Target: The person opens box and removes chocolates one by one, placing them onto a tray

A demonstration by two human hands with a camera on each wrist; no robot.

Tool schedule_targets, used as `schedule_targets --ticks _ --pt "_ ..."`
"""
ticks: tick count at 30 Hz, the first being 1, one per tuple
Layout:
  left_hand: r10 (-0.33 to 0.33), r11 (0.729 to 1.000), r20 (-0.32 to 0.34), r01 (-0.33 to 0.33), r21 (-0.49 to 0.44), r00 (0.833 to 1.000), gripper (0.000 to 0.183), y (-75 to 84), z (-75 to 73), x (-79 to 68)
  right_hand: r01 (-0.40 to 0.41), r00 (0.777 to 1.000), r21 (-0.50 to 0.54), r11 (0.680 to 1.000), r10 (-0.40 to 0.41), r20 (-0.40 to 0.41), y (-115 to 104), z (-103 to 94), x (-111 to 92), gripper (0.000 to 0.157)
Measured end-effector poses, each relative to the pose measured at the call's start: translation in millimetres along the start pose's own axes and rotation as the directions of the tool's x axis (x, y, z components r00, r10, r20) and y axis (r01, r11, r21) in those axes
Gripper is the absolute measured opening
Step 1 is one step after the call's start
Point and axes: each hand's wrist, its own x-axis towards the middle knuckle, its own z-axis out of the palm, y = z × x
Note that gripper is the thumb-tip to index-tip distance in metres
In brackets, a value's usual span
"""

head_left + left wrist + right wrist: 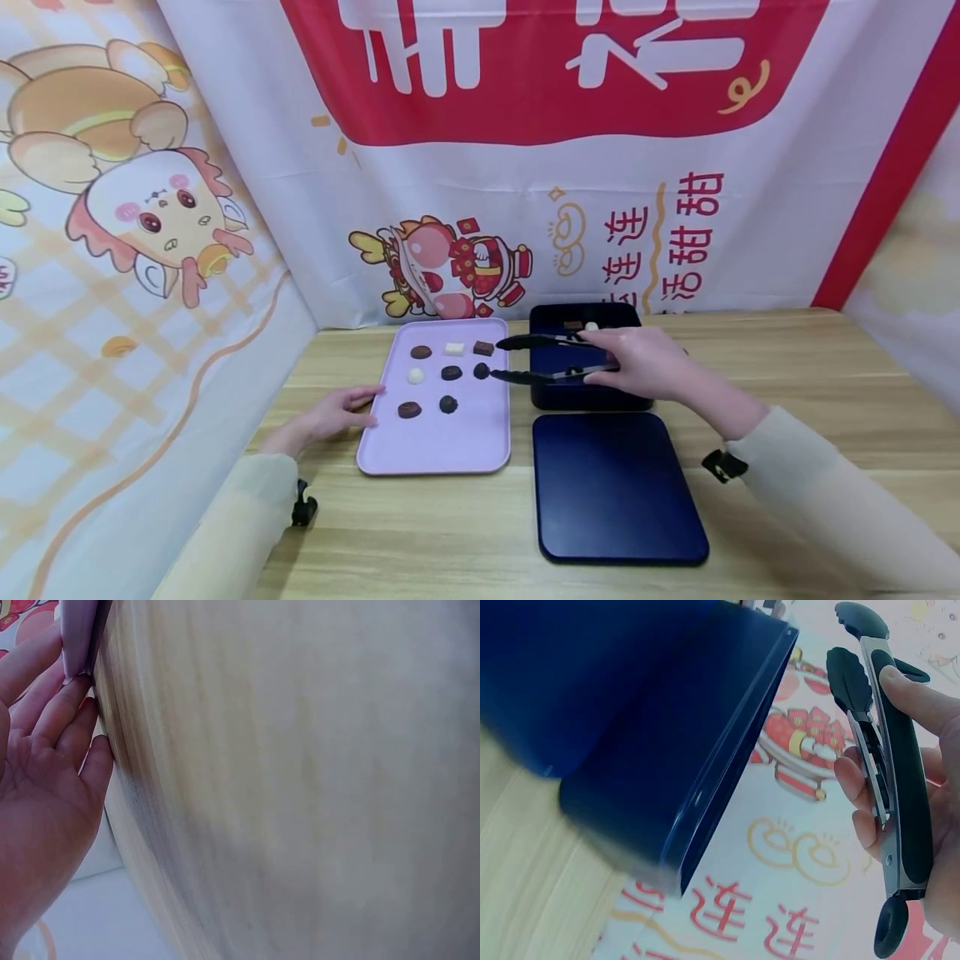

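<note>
My right hand [643, 360] grips black-and-silver tongs [909, 787], thumb along one arm and fingers round the other. The tongs' arms are spread, reaching left across the dark blue box [588, 398] to the lilac tray [438, 450]. One tip is beside a square brown chocolate [483, 348], the other at a round dark chocolate [482, 371]. More chocolates lie on the tray, among them a white block [454, 349] and a white ball [415, 376]. My left hand [330, 415] touches the tray's left edge, fingers nearly straight; its fingertips meet the rim in the left wrist view.
A flat dark blue lid [615, 487] lies on the wooden table [450, 533] in front of the box. Inside the box's far end are a few pieces, including a white one [591, 327]. A printed cloth [450, 192] hangs close behind tray and box.
</note>
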Motion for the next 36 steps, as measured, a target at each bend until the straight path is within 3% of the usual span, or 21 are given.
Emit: schedule_targets --ticks 6,15,22,29,36 --pt "0.044 0.996 0.029 -0.042 -0.073 0.999 0.065 -1.3 -0.5 0.7 -0.056 0.998 -0.006 0.998 0.056 -0.005 14 -10.6 -18 0.066" --pt "0.022 0.998 0.020 -0.020 -0.063 1.000 0.065 -3.3 -1.7 1.2 -0.155 0.988 -0.057 0.986 0.155 -0.013 43 -27.5 -39 0.064" --pt "0.013 0.999 0.021 -0.012 -0.043 1.000 0.065 -0.3 -1.4 -0.1 -0.211 0.977 -0.090 0.973 0.209 -0.032 68 -28.2 -50 0.065" --pt "0.007 0.999 0.017 -0.007 -0.033 1.000 0.066 2.5 -1.3 -2.0 -0.238 0.970 -0.104 0.966 0.242 0.025 80 -25.7 -53 0.066" --pt "0.002 1.000 0.018 -0.002 -0.023 1.000 0.065 3.2 -1.0 -1.9 -0.215 0.969 -0.153 0.965 0.231 0.093 85 -22.3 -41 0.065"
